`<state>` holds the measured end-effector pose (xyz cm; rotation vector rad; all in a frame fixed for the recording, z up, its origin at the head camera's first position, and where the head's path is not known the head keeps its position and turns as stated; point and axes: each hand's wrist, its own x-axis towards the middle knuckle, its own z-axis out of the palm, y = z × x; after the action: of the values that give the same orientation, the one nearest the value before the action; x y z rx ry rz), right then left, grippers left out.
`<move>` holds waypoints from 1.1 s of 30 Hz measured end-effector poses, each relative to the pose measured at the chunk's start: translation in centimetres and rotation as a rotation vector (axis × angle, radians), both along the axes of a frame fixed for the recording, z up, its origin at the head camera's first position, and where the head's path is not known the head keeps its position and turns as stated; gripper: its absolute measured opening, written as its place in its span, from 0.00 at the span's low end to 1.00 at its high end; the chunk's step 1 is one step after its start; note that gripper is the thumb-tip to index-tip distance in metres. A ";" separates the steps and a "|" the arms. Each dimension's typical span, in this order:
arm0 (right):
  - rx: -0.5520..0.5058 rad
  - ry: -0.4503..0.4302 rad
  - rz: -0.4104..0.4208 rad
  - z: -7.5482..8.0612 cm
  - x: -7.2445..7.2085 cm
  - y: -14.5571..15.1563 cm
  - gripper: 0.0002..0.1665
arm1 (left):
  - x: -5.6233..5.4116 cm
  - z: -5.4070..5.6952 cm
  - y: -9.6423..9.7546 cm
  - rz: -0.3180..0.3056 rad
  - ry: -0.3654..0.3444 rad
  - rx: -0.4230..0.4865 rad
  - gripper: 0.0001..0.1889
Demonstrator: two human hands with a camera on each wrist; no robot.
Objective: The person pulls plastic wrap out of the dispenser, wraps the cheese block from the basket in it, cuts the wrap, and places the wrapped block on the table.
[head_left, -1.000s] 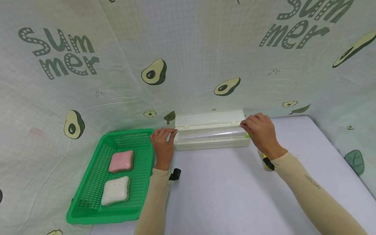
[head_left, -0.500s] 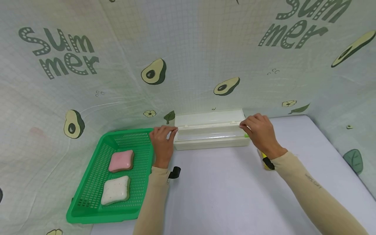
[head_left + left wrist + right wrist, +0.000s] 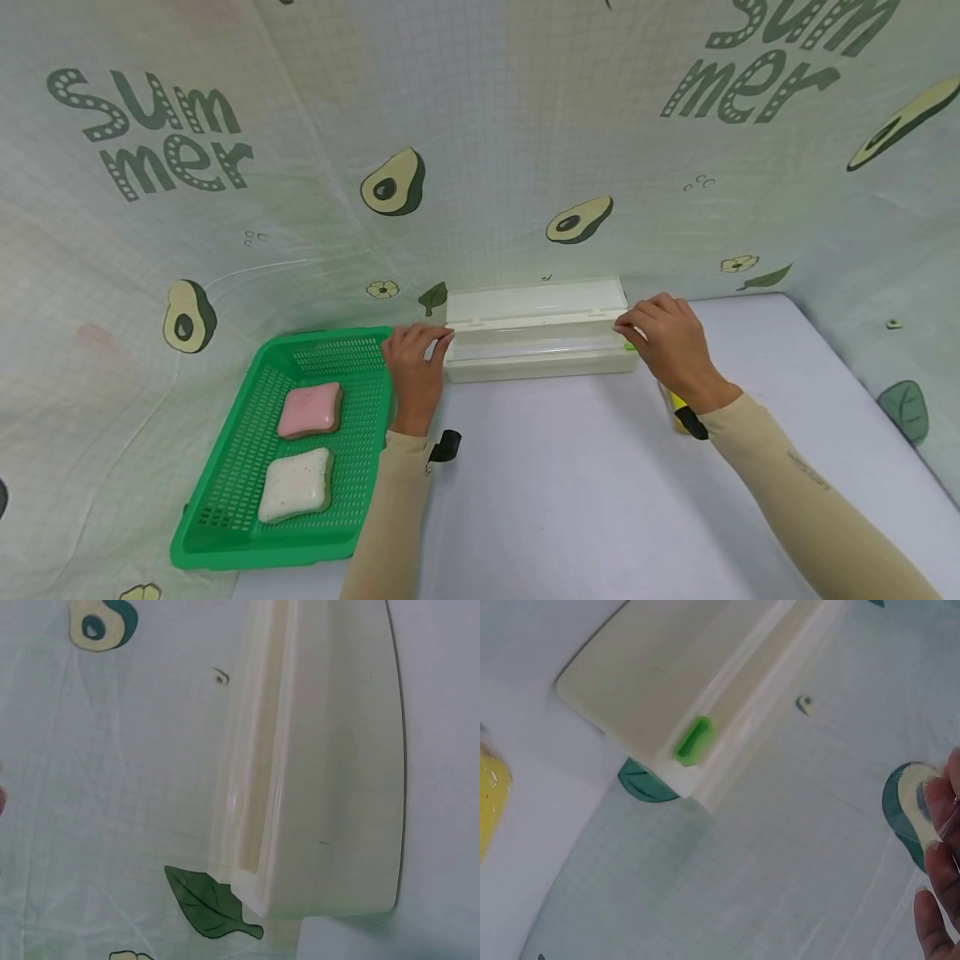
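Note:
A long white cling film dispenser [image 3: 542, 367] lies against the back sheet with its lid [image 3: 536, 297] raised. Clear cling film [image 3: 951, 819] is faintly visible at my right fingertips in the right wrist view. My left hand [image 3: 413, 373], at the dispenser's left end, pinches the film's left side between thumb and fingers. At the other end, my right hand [image 3: 670, 350] pinches the right side. The film between them is almost invisible. A bright green slider [image 3: 694, 741] sits at the dispenser's right end. Only a sliver of a left fingertip [image 3: 1, 801] enters the left wrist view.
A green basket [image 3: 197, 508] left of my left arm holds a pink soap-like block [image 3: 310, 411] and a white one [image 3: 296, 486]. A yellow item [image 3: 490, 795] lies partly hidden under my right wrist. The patterned sheet [image 3: 480, 125] rises behind the white table [image 3: 555, 492].
Both hands stay almost in place, the right one shifting slightly to the right. The bright shine inside the dispenser has faded behind a hazier surface.

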<state>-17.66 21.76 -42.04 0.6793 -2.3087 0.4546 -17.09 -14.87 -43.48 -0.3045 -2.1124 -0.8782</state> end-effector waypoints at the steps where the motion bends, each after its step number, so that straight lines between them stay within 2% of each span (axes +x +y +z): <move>1: -0.001 0.000 0.000 0.1 0.1 0.0 0.11 | 0.1 0.1 0.0 -0.001 0.005 0.002 0.05; 19: -0.009 0.024 0.016 1.8 1.1 0.2 0.13 | 0.9 1.1 -0.3 -0.008 0.046 0.000 0.05; 33: 0.001 0.061 0.017 3.0 1.4 0.5 0.13 | 1.4 2.6 -0.3 0.003 0.068 -0.002 0.05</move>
<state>-16.25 22.23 -39.04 0.7049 -2.2480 0.4345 -15.64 -15.20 -40.87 -0.3276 -2.0505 -0.8520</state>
